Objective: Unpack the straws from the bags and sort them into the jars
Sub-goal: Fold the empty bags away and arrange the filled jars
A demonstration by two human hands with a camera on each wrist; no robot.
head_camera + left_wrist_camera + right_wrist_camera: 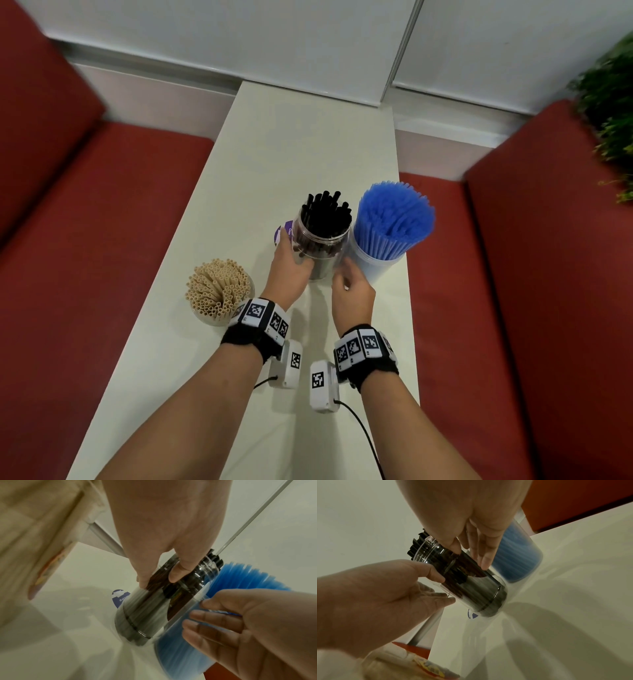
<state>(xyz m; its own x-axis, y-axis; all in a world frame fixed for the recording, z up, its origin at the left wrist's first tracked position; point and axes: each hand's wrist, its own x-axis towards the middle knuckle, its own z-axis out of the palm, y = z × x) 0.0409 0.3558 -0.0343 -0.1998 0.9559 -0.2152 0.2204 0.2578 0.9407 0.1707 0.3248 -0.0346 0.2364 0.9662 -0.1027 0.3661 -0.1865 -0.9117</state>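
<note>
The clear jar of black straws (323, 240) stands mid-table between both hands, the left hand (291, 270) gripping its left side, the right hand (352, 291) loose-fingered against its right, blue-straw jar (376, 253) touching at the right edge, beige-straw jar (219, 291) near-left, white table (308, 144) bare beyond, red benches (102, 222) flanking.

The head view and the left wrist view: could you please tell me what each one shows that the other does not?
Only the head view shows the tops of the beige straws in their jar, both wrist bands, the red benches and a green plant.

Only the left wrist view shows the left hand from beneath, fingers on the wall of the black-straw jar, and the right hand's fingers on the blue-straw jar.

Both show the black and blue straws, the white table and the purple lid.
</note>
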